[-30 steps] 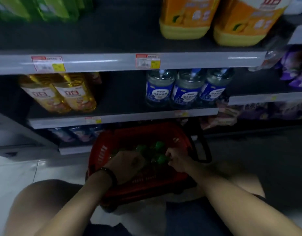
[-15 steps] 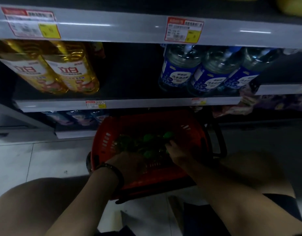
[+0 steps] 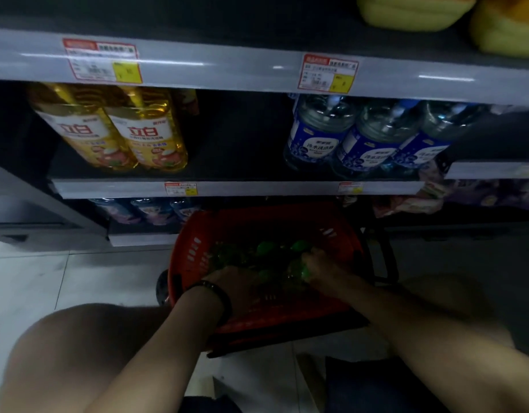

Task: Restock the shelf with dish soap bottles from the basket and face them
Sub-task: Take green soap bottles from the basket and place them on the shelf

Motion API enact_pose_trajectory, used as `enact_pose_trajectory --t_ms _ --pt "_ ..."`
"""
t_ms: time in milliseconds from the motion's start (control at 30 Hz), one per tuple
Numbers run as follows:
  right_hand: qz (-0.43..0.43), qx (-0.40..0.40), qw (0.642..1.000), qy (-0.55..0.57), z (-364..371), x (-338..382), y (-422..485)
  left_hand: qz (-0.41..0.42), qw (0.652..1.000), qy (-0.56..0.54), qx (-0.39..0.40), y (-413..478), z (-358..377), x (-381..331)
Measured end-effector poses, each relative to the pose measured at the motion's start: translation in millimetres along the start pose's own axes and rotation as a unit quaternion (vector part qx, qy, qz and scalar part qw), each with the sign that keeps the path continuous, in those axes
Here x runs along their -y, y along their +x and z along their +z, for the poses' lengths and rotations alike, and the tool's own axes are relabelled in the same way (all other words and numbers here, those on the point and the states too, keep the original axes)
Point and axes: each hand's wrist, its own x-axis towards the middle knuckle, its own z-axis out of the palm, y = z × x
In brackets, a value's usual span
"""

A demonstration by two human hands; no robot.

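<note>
Dish soap bottles [image 3: 267, 249] lie inside the red basket [image 3: 191, 251]. You can count four green caps, but the bodies are too dark to number. Your left hand [image 3: 236, 283] reaches into the basket's near side, with one black band [image 3: 217, 289] on its wrist. Its fingers are hidden, so their hold cannot be told. Your right hand [image 3: 321, 263] is in the basket's right part, fingers curled round one green-capped bottle. On the shelf [image 3: 257, 188] just above the basket stand two yellow bottles [image 3: 120, 129], up and left of it, and three blue-labelled bottles [image 3: 370, 144], up and right.
</note>
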Motion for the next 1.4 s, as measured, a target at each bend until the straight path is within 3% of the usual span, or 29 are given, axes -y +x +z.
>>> enact_pose_trajectory --t_ms 233,333,533,667,867,967,1033,1167,1333,1400 --pt "-0.062 -0.019 0.997 -0.031 -94 17 -74 0.047 0.988 -0.059 -0.137 -9 0 5" --pt "-0.087 -0.052 0.994 -0.042 -145 38 -116 0.083 0.960 -0.141 -0.227 -27 2 12" --pt "-0.125 -0.126 0.983 -0.050 -230 82 -199 0.157 0.887 -0.304 -0.309 -71 1 -23" --pt "-0.158 -0.179 0.970 -0.049 -275 106 -245 0.195 0.841 -0.353 -0.362 -106 -14 -48" --pt "-0.190 -0.273 0.942 0.052 -313 133 -267 0.216 0.745 -0.469 -0.422 -146 -25 -51" --pt "-0.203 -0.319 0.895 0.237 -313 136 -254 0.224 0.704 -0.518 -0.431 -161 -35 -43" --pt "-0.226 -0.289 0.870 0.330 -304 131 -242 0.223 0.676 -0.545 -0.442 -173 -46 -32" --pt "-0.268 -0.150 0.894 0.327 -277 143 -213 0.247 0.623 -0.579 -0.465 -193 -72 -8" --pt "-0.303 -0.161 0.848 0.403 -282 199 -174 0.268 0.592 -0.601 -0.465 -218 -112 27" --pt "-0.303 -0.160 0.835 0.432 -297 221 -160 0.261 0.597 -0.598 -0.467 -226 -131 44"
